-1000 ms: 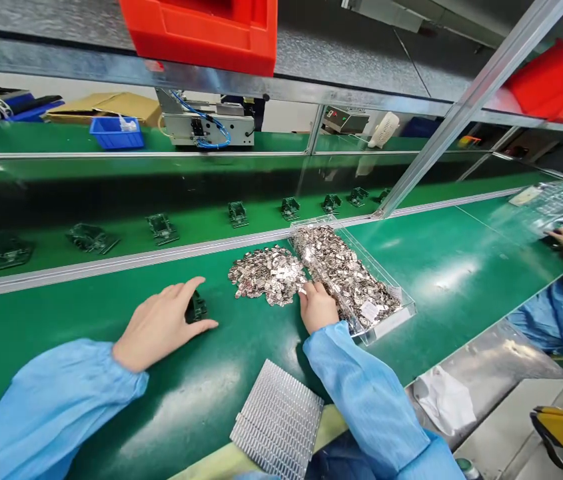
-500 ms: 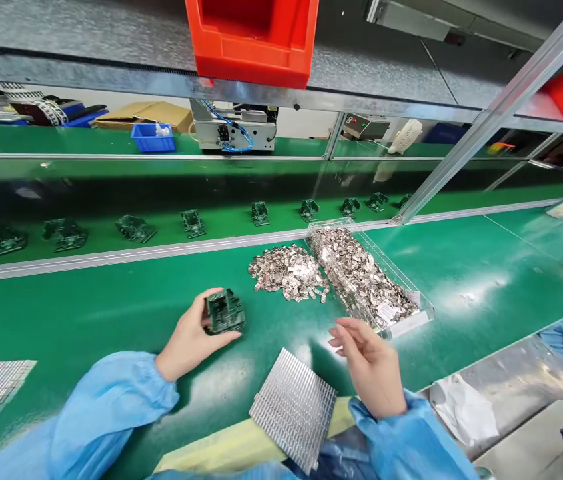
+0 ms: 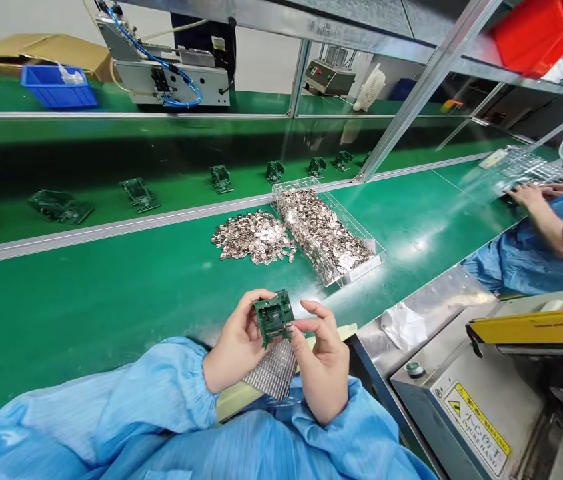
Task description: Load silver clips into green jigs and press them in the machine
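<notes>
A small green circuit board (image 3: 274, 316) is held up in front of me, close to my chest. My left hand (image 3: 235, 348) grips its left side. My right hand (image 3: 322, 360) pinches its right edge with thumb and forefinger; whether a small metal piece sits between those fingers I cannot tell. Below the board lies a grey ribbed tray (image 3: 272, 369), partly hidden by both hands. Farther out on the green bench (image 3: 111, 293) is a loose heap of shiny metal clips (image 3: 252, 237), beside a clear tray (image 3: 356, 270) filled with the same clips.
More green boards (image 3: 137, 193) ride in a row on the conveyor behind a metal rail. A co-worker's hand (image 3: 531, 195) works at the right. A machine with a yellow warning label (image 3: 476, 423) stands at lower right. A blue bin (image 3: 58, 85) sits far left.
My left hand lifted the board off the bench and brought it toward me. My right hand left the clip heap and came to the board's right edge. The view tilted down.
</notes>
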The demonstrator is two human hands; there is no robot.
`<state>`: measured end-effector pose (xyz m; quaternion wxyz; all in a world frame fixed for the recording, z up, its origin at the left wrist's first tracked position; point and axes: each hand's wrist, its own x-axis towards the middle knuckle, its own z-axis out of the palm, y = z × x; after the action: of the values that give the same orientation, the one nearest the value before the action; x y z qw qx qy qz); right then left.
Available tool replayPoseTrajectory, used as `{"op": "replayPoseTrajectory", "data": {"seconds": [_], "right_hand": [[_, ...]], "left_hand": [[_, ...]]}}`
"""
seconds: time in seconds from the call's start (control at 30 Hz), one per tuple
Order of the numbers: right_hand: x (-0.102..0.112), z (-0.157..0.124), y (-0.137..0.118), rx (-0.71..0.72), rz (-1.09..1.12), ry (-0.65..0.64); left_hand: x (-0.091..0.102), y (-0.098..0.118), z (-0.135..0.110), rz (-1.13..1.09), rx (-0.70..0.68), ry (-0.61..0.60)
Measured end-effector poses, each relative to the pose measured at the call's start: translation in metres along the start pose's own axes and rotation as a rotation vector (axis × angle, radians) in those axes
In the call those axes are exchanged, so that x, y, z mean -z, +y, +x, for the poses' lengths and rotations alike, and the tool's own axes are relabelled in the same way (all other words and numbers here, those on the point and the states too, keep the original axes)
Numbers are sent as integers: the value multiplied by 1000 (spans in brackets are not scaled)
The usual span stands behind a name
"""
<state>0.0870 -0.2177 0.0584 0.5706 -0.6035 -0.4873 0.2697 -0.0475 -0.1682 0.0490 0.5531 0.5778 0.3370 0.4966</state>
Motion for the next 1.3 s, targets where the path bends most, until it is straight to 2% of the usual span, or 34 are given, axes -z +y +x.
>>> {"op": "replayPoseTrajectory", "data": {"seconds": [0.17, 0.43, 0.53, 0.7, 1.0, 1.17, 1.3], "right_hand": [[-15, -6, 2, -37, -15, 24], [-15, -10, 1, -22, -78, 11], [-17, -11, 4, -69, 20, 16], [-18, -14, 5, -255, 227, 7], [-14, -23, 1, -317, 354, 99], [2, -39, 3, -319, 336, 126], [28, -65, 23, -299, 202, 256]], "left_hand": [[-3, 5, -9, -10, 25, -18], [1, -1, -16, -1, 85, -90], [1, -3, -17, 44, 77, -62], [-1, -2, -19, 92, 105, -22], [-6, 2, -29, 204, 99, -64], [-11, 8, -33, 198, 82, -157], [-6, -1, -13, 233, 24, -128]]}}
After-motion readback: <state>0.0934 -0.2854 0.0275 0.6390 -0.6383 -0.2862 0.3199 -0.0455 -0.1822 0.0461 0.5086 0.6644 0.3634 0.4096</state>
